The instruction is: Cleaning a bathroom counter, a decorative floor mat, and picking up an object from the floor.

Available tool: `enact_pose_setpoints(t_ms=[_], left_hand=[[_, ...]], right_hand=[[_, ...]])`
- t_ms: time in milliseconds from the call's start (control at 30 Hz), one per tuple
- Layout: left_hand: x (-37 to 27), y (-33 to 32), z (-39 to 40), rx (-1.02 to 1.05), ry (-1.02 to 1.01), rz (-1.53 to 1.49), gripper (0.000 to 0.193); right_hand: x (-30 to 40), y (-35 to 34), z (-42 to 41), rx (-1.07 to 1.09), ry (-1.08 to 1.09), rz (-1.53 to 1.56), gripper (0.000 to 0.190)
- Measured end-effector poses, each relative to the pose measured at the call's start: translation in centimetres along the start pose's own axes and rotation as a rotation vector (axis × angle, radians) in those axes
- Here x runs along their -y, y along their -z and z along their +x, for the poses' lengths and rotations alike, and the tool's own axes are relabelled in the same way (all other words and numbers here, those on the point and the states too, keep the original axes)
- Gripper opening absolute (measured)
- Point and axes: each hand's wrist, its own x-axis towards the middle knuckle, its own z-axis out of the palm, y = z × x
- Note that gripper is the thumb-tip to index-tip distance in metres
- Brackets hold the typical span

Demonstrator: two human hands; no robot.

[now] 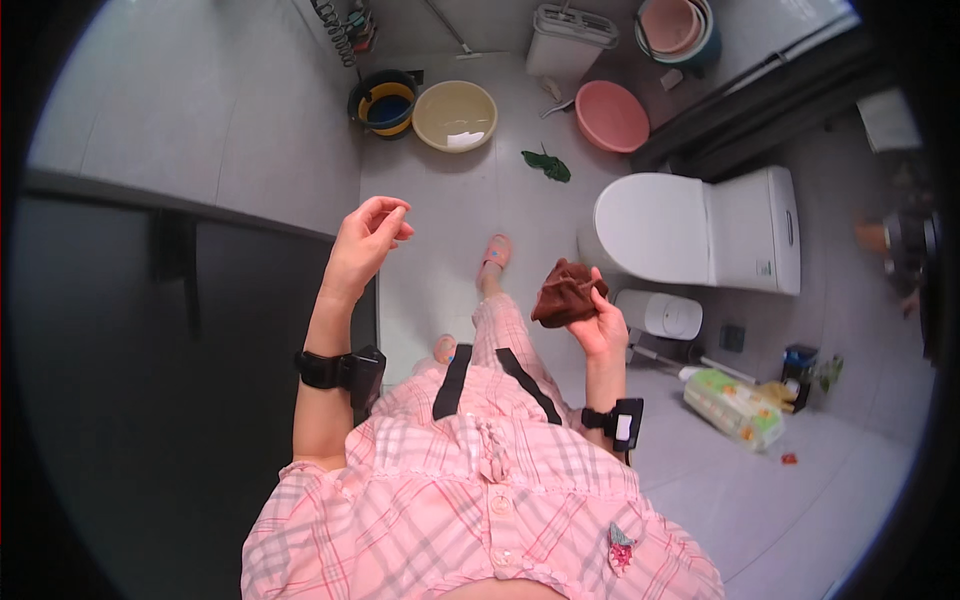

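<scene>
My right hand (598, 319) grips a crumpled dark brown cloth (568, 295) in front of the toilet's left side. My left hand (369, 236) is raised over the floor near the grey wall, fingers curled with the thumb close to the fingertips; nothing shows in it. Ahead on the floor stands a cream basin (454, 112) that seems to hold water. A dark green cloth (548, 163) lies on the floor between that basin and the toilet (652, 225), whose lid is down. Beside the cream basin is a dark bucket with a yellow inside (387, 103).
A pink basin (612, 116) tilts near a white bin-like container (568, 46). Stacked buckets (679, 34) stand at the far right. A small white bin (660, 315), a brush handle and a green-and-white package (733, 409) are on my right. A dark panel (150, 375) is at left.
</scene>
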Motion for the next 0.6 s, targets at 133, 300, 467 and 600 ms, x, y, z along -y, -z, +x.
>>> enact_pose_setpoints(t_ms=[133,300,467,600], left_hand=[[3.7,0.3,6.6,-0.079,0.094,0.061,0.019],[13.0,-0.3,10.3,0.159,0.466,0.4,0.031],[15.5,-3.0,12.5,0.493,0.69,0.625,0.038],[19.1,-2.9,13.6,0.455,0.753,0.498,0.026]], right_hand=[[1.4,-7.8,10.5,-0.005,-0.082,-0.006,0.028],[1.3,-18.3,23.5,0.21,-0.14,-0.449,0.048],[4.7,-14.7,31.2,0.25,0.054,-1.972,0.069],[6.6,-10.3,29.7,0.432,-0.714,-2.703,0.049]])
